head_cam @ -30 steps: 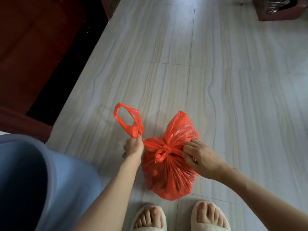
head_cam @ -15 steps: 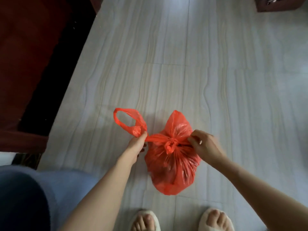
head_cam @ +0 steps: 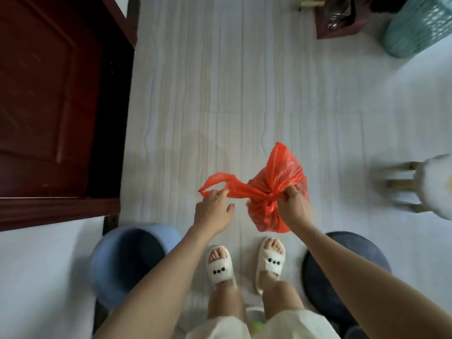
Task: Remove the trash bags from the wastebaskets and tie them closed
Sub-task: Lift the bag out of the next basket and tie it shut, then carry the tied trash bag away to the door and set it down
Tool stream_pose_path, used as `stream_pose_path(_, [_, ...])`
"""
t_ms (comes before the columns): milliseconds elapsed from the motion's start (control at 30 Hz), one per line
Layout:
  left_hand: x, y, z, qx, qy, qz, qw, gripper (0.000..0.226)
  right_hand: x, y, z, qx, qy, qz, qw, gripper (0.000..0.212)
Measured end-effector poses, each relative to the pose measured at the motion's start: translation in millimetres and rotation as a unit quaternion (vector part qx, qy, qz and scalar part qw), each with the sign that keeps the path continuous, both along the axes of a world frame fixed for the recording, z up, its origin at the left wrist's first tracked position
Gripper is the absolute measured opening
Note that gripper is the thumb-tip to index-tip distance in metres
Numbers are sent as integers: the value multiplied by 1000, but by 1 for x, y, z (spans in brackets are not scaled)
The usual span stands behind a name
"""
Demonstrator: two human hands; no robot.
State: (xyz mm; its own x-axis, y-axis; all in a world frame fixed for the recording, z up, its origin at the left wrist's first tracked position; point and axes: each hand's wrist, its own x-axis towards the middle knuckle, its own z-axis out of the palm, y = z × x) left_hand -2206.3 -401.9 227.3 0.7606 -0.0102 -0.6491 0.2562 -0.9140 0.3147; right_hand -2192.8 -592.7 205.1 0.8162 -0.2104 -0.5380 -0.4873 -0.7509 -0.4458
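Pale striped floor tiles (head_cam: 220,81) filled the middle of the frame, and over them, right of centre, hung the orange trash bag (head_cam: 276,192) — off the floor, just above the slippered feet (head_cam: 244,263). A knot (head_cam: 267,200) already sat at its neck. The right hand (head_cam: 292,206) was clenched around the plastic right at that knot, apparently carrying the bag's weight and keeping the knot from slipping. The left hand (head_cam: 212,207) lay out along the free handle loop (head_cam: 217,184), which stretched toward centre-left; fingers looked fairly straight against the plastic, though whether they pinched it I couldn't tell — motion blur there. My read: the loop was kept taut so the tie could be snugged or doubled.

Lower left sat a blue wastebasket (head_cam: 127,263), liner gone by the look of it; lower right, a dark wastebasket (head_cam: 342,272). Dark red door (head_cam: 49,94) in the upper left, teal basket (head_cam: 415,25) in the upper right corner, a stool (head_cam: 415,189) at the right edge.
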Motion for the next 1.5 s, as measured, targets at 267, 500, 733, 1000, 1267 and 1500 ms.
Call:
stream_pose_path(267, [32,-47,192,-60,-131,-55,988,45,6,-58,206,33,-75,-214,973,13])
stream_pose_path(500, [99,-132,259,-80,-149,-123,978,46,40,-142,285,31,-151,-334,930,34])
stream_pose_path(733, [207,-296,290,-63,-162,-238,956,49,93,-285,284,7,-132,-383,914,15])
stream_pose_path(1000, [313,-479,319,-63,-188,-362,911,49,156,-453,307,-34,-127,-497,858,21])
stream_pose_path(1267, [429,-650,305,-84,-184,-463,863,48,230,-605,303,-58,-108,-597,793,26])
stream_pose_path(1500, [521,-834,316,-101,-197,-575,788,49,298,-736,313,-57,-88,-701,705,28])
